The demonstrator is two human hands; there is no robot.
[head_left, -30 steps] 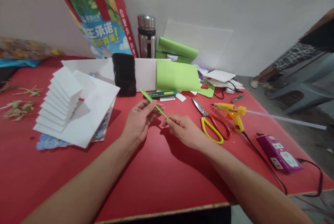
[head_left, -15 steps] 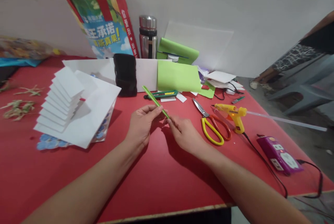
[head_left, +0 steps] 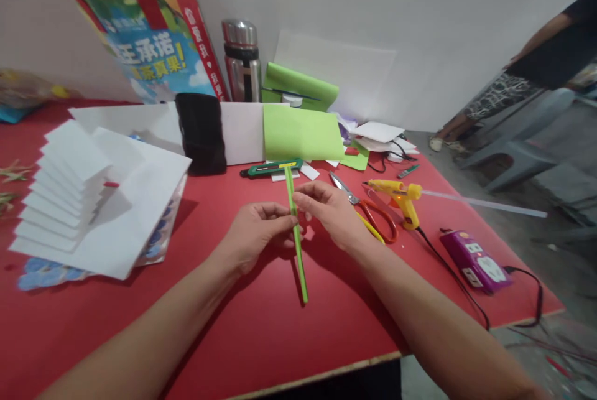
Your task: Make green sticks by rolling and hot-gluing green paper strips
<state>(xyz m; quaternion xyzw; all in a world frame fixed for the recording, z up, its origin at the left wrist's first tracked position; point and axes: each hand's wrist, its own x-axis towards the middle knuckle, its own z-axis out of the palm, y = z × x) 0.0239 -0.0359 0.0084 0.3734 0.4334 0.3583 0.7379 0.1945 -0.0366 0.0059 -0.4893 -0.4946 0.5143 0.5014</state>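
Note:
A thin green strip (head_left: 300, 263) stands out lengthwise over the red table (head_left: 252, 338), its lower end toward the front edge. My left hand (head_left: 261, 229) pinches it near the middle between thumb and fingers. Just above that grip, the thumb and fingers of my right hand (head_left: 324, 207) close on the same strip. Behind the strip's far end lies a green and yellow cutter (head_left: 275, 168). Scissors (head_left: 377, 219) with red and yellow handles lie to the right, partly hidden by my right hand.
White cards (head_left: 69, 195) and a black phone-like object (head_left: 201, 132) sit left. Behind are a steel flask (head_left: 242, 61), a bag (head_left: 153, 45) and green sheets (head_left: 303, 134). Right are a yellow glue gun (head_left: 398, 198) and a purple power socket (head_left: 476, 261). A person (head_left: 536, 58) stands beyond.
The strip has turned to lie more front to back, with a long part now below my hands. My right hand has moved up along it. The whole view has shifted right.

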